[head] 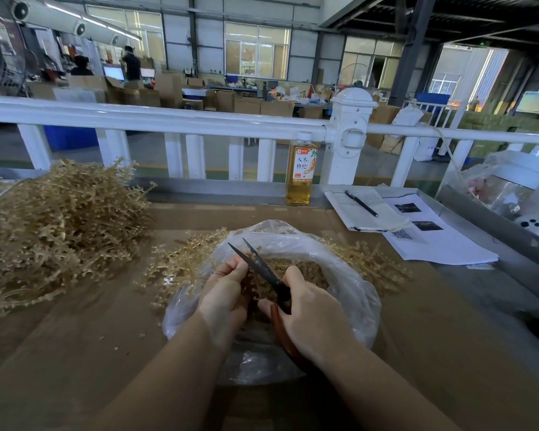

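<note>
Scissors [263,270] are being gripped by the right hand [308,318], its fingers curling round the reddish-brown handles, while the dark blades are being held apart, pointing away from the person. Something small is being pinched by the left hand [226,295] just beside the blades, thumb and fingertips closing together on it. It is probably a beige sprig, though it is being hidden almost wholly by the fingers. Both hands are being held over the mouth of a clear plastic bag [360,293], which is lying on the brown table [75,353] and holding cut bits [305,270]. More sprigs [181,265] are lying against the bag's left side, and a tangled pile [59,219] is sitting further left.

The sprigs are being judged as very light, thin and stiffly springy, with knobbly side twigs that are likely to be snagging on one another. A single stem is therefore best being taken near its base, between thumb and forefinger, and drawn clear of the tangle. The bag is looking flimsy and slippery, so its rim is probably being shifted by any careless tug.
</note>
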Demonstrator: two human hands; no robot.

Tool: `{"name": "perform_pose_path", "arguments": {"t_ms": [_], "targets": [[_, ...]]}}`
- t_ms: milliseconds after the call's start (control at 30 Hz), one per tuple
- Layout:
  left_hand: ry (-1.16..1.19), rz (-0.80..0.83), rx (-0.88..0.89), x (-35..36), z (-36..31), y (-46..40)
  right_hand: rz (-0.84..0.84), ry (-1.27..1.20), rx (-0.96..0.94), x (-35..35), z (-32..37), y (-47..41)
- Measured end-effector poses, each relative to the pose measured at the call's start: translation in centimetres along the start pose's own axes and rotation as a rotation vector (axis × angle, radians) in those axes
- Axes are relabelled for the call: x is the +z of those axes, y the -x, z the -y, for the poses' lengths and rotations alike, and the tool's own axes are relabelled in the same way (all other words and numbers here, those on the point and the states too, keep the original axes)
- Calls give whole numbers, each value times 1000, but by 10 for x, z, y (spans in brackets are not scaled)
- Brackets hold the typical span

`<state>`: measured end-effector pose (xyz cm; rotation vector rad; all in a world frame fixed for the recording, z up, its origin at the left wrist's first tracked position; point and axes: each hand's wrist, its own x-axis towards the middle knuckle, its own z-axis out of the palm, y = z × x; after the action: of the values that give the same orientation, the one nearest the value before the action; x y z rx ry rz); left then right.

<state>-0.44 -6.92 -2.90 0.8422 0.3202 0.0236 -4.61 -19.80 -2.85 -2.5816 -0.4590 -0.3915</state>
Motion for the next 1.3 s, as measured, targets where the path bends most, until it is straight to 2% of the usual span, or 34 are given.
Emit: {"name": "perform_pose_path", "arguments": {"t_ms": [367, 767, 1300], "targets": [[-22, 1, -1, -3, 1, -2, 64, -34, 70, -1, 1, -2], [-7, -15, -30, -4, -2, -1, -2, 18, 20, 5, -5, 0], [13, 15, -39, -6, -2, -2, -3, 24, -32, 6, -8, 0]]}}
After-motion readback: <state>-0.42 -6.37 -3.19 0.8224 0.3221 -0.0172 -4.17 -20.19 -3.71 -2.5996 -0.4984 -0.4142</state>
